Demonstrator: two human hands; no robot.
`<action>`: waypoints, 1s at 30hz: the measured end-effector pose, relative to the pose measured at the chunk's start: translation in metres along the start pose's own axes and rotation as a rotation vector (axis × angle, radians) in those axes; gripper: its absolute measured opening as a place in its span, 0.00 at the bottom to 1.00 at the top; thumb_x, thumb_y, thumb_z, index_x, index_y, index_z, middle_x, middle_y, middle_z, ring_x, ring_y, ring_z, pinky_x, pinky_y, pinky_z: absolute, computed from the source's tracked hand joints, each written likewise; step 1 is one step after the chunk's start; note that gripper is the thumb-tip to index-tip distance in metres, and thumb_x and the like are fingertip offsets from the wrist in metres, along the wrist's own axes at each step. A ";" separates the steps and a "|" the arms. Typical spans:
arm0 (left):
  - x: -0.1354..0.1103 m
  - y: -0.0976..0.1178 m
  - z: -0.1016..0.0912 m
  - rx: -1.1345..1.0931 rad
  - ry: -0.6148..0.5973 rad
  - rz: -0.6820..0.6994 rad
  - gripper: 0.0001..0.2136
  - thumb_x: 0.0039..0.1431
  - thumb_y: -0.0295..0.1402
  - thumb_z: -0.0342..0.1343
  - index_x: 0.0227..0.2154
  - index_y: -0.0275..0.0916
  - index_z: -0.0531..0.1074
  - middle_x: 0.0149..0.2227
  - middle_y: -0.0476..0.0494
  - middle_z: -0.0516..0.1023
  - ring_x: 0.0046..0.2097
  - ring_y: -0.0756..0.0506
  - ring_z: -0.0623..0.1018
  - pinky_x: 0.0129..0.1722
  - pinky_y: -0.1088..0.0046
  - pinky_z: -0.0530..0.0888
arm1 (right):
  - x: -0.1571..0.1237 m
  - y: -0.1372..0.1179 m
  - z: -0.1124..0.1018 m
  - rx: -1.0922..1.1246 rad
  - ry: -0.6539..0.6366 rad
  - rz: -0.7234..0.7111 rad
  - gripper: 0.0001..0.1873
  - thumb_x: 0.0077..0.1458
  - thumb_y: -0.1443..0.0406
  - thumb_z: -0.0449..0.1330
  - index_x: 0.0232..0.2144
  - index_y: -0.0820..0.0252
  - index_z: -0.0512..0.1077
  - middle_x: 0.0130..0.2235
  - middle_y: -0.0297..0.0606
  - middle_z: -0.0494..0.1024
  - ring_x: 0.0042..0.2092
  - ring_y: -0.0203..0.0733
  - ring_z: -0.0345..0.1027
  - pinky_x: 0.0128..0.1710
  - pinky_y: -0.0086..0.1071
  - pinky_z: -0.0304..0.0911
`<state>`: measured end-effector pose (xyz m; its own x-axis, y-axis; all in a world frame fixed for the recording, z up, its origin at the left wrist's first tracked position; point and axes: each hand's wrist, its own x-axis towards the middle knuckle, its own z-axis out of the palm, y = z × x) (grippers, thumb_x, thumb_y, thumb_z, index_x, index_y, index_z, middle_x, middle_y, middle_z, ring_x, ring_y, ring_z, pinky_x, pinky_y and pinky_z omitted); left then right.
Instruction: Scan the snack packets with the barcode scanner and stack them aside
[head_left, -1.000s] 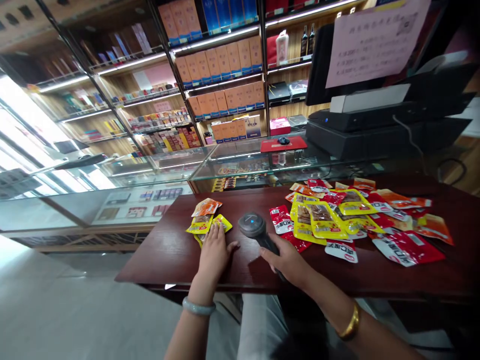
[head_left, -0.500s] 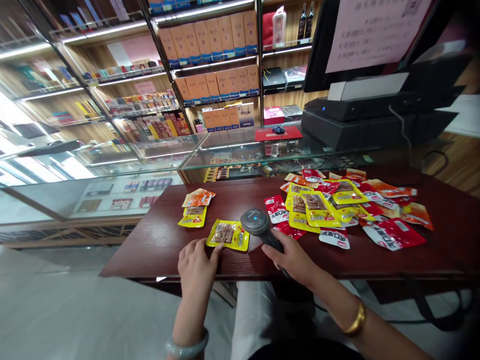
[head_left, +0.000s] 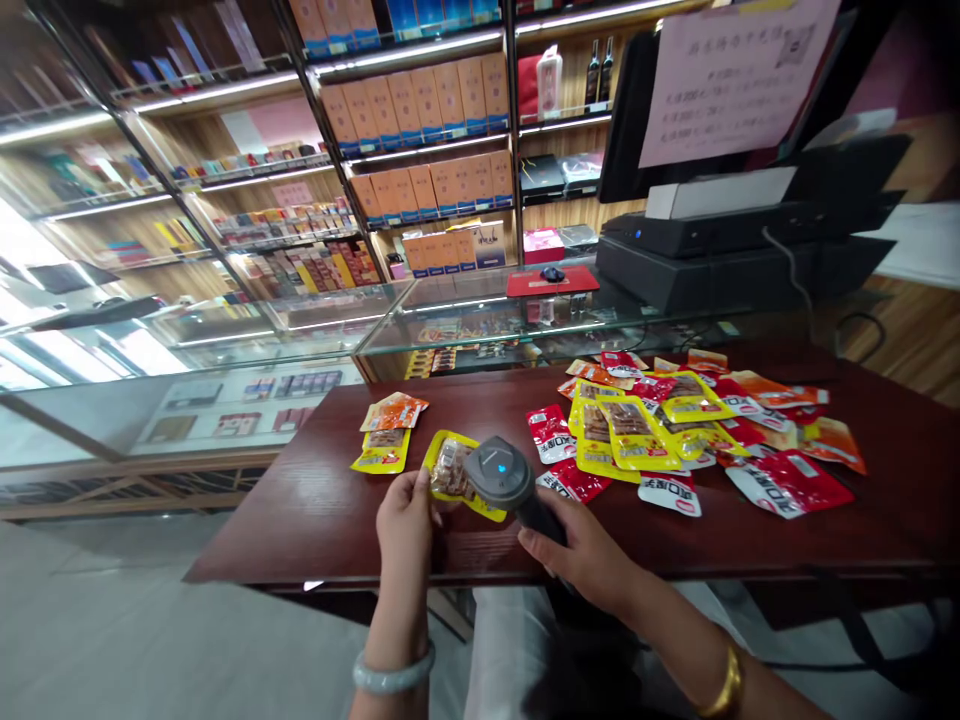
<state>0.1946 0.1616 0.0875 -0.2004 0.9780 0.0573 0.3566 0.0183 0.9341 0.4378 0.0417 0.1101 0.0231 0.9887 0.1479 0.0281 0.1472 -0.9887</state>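
My left hand (head_left: 406,517) pinches the left edge of a yellow snack packet (head_left: 452,468) with a clear window showing brown food. The packet is tilted, and its right part is partly hidden behind a dark grey barcode scanner (head_left: 501,472). My right hand (head_left: 583,545) is wrapped round the scanner's handle, its head over the packet and a blue light on top. To the left lie an orange packet (head_left: 395,411) and another yellow packet (head_left: 381,452), overlapping. On the right is a heap of yellow packets (head_left: 637,432), red-and-white packets (head_left: 791,482) and orange ones.
The packets lie on a dark red wooden table (head_left: 300,520). Behind it stands a glass display counter (head_left: 450,318) with a mouse (head_left: 552,273) on a red mat. A black monitor (head_left: 626,120) with a pink notice rises at the right. Shelves of boxes (head_left: 427,100) line the back.
My left hand has taken hold of the yellow packet's left edge and tilted it up. The scanner has moved slightly down and left, now overlapping the packet.
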 end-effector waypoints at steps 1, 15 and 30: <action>-0.003 0.002 0.004 -0.050 -0.018 -0.034 0.34 0.67 0.79 0.60 0.38 0.50 0.77 0.23 0.50 0.77 0.26 0.38 0.78 0.31 0.62 0.77 | 0.002 -0.001 0.000 -0.009 -0.006 -0.022 0.24 0.63 0.46 0.79 0.53 0.52 0.94 0.45 0.41 0.95 0.46 0.55 0.85 0.55 0.47 0.84; 0.002 0.028 0.035 -0.362 -0.089 -0.128 0.25 0.64 0.62 0.78 0.36 0.47 0.78 0.23 0.52 0.80 0.25 0.43 0.80 0.30 0.67 0.80 | 0.007 0.006 -0.001 -0.071 0.053 -0.017 0.23 0.63 0.44 0.77 0.52 0.50 0.94 0.44 0.42 0.97 0.48 0.61 0.90 0.53 0.49 0.86; 0.064 0.028 -0.027 0.375 0.099 0.050 0.12 0.80 0.34 0.61 0.56 0.42 0.88 0.65 0.21 0.93 0.70 0.21 0.88 0.72 0.42 0.80 | 0.069 0.007 0.047 0.045 -0.124 0.208 0.22 0.56 0.41 0.74 0.39 0.47 0.78 0.19 0.17 0.70 0.21 0.40 0.63 0.25 0.33 0.58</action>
<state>0.1673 0.2191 0.1262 -0.2550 0.9551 0.1507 0.6731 0.0634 0.7369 0.3928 0.1119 0.1120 -0.0991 0.9932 -0.0608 -0.0090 -0.0619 -0.9980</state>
